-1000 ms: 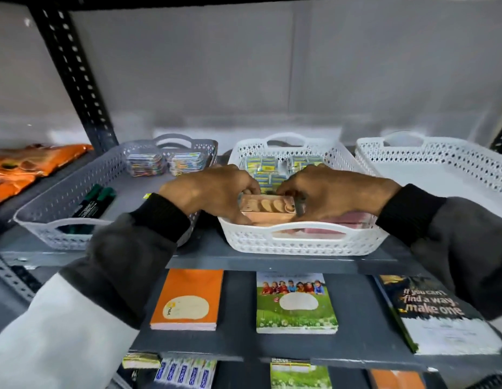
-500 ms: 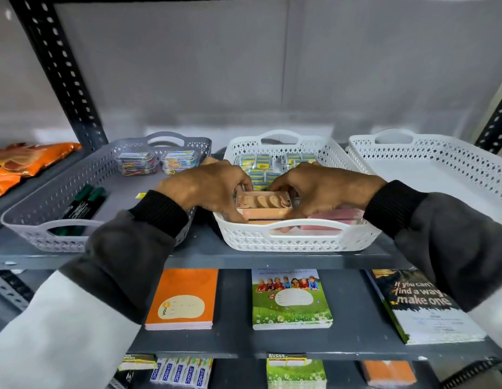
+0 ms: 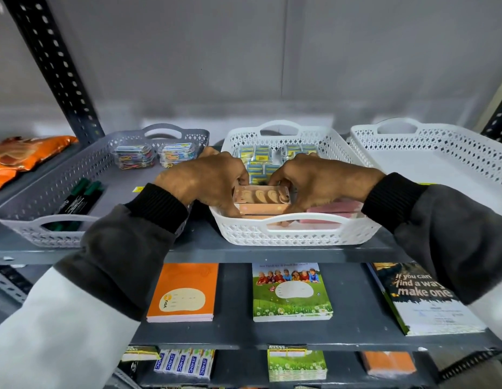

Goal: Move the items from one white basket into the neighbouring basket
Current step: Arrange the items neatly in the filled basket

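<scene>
Clamping a peach box (image 3: 261, 195) from both ends, the left hand (image 3: 204, 178) and right hand (image 3: 317, 181) are forming 1 closed grip, fingers curled tight on its short sides. The box is lying at the near end of the middle white basket (image 3: 294, 234), long axis running left to right, on top of similar boxes. The empty white basket (image 3: 429, 141) is sitting just beside it on the right, so the right hand is nearer and will probably be leading the carry.

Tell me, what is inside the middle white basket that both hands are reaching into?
Inside the middle white basket: yellow-and-blue packets at the back, pink boxes front right, and the peach box held by the left hand and right hand. The hands cover whatever lies beneath.
</scene>
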